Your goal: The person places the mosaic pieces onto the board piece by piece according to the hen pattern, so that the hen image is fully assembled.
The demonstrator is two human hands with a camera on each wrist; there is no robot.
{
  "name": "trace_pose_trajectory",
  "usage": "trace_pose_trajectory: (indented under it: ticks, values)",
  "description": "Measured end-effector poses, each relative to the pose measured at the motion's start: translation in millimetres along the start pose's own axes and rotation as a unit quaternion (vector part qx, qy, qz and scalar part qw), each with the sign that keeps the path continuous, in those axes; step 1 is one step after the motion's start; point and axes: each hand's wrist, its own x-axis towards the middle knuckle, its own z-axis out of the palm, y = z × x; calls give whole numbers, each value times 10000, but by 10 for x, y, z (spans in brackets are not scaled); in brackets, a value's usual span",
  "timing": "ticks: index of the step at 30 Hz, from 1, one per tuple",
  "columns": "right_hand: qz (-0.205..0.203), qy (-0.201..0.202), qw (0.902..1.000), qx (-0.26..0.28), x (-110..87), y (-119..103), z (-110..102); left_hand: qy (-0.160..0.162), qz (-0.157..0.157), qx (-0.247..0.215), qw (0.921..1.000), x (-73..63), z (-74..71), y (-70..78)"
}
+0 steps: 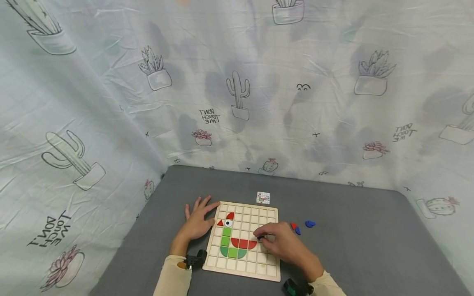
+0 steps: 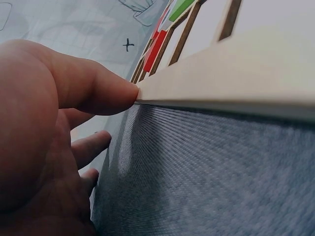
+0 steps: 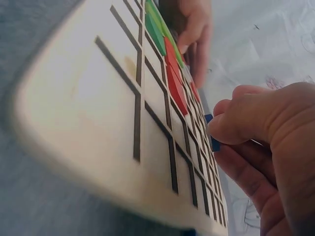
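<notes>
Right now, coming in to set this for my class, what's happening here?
A person's left hand touches the left edge of a gridded wooden board. The right hand pinches a blue piece beside the red row. Green pieces and an eye piece are also placed. Loose pieces lie right of the board; a small card lies beyond it.

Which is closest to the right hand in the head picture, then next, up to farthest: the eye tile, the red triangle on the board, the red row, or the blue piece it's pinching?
1. Blue piece: pinched by the right hand.
2. Red row: just left of that hand.
3. Eye tile: farther left on the board.
4. Red triangle: farthest, left of the eye tile.
</notes>
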Motion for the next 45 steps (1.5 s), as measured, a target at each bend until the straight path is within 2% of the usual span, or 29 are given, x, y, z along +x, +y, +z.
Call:
trace_pose_trajectory:
  ticks: [9, 24, 28, 31, 34, 41, 45]
  values:
    - [-522, -224, 9983, 105, 189, 24, 111, 57, 2, 23, 10000, 12, 12, 8]
    - [-449, -86, 9989, 133, 206, -20, 188, 90, -23, 68, 9999, 9, 12, 13]
    - [-511, 86, 9986, 93, 183, -7, 188, 84, -37, 83, 9999, 13, 15, 10]
    - [-395, 252, 9989, 96, 130, 2, 165, 66, -44, 93, 9999, 13, 18, 5]
    - [-99, 356, 9992, 122, 33, 17, 111, 58, -46, 86, 9999, 13, 18, 1]
    - [141, 827, 9965, -62, -317, 119, -30, 46, -52, 84, 9999, 16, 18, -8]
    - [314, 935, 9950, -155, -506, 136, -90, 47, -52, 114, 9999, 14, 16, -15]
